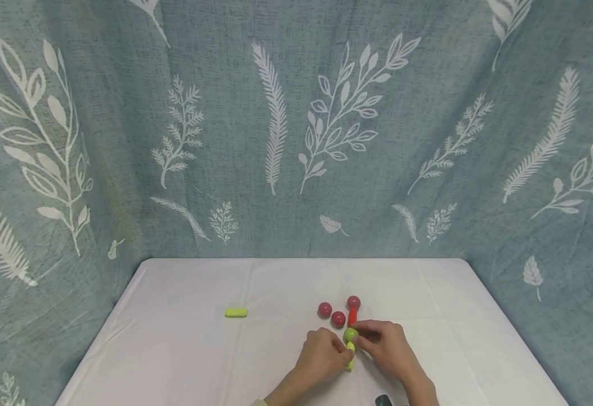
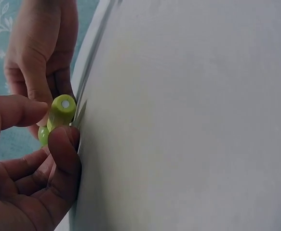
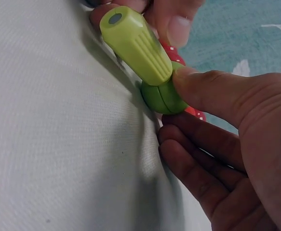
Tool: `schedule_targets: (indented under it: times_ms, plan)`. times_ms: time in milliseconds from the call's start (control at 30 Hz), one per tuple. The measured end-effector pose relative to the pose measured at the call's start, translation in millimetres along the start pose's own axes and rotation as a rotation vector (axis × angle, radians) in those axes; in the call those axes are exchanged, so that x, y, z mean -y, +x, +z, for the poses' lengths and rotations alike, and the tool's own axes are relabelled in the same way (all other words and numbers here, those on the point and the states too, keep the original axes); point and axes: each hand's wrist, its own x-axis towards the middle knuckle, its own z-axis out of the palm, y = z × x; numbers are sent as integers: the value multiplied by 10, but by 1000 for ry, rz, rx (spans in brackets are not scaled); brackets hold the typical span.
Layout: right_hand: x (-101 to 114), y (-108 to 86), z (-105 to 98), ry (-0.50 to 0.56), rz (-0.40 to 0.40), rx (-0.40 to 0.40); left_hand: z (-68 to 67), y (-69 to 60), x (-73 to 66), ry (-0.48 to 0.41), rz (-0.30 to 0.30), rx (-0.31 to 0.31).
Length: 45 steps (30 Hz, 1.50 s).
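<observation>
Lime-green rod [image 3: 138,50] sits low on the table, right of centre, with one end up against a green ball [image 1: 350,335]. Left hand [image 1: 321,356] has it in a narrow pinch, thumb one side and finger the other. Right hand [image 1: 390,347] is pinching the green ball, gap between thumb and index just ball-wide, other fingers loosely bent. Past the ball there's a red rod [image 1: 352,317] with a red ball [image 1: 354,303] on its far end, and two more red balls [image 1: 331,314] close by on the left, so it's tight there. Second lime rod [image 1: 236,312] lies well off to the left. White tabletop [image 1: 438,316] spreads wide on both sides, its far edge well beyond the balls, by the curtain [image 1: 286,225].
</observation>
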Motion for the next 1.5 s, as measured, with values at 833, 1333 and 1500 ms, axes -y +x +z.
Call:
schedule_targets:
  times_ms: [833,1333,1500]
  plan:
    - [-28,45,-11,-5,43,-27,-306,262,246,-204,224,-142]
    - [-43,47,1,17,39,-41,-204,384,199,-54,215,-212]
    - [-50,54,5,25,43,-40,-177,406,183,7,222,-233]
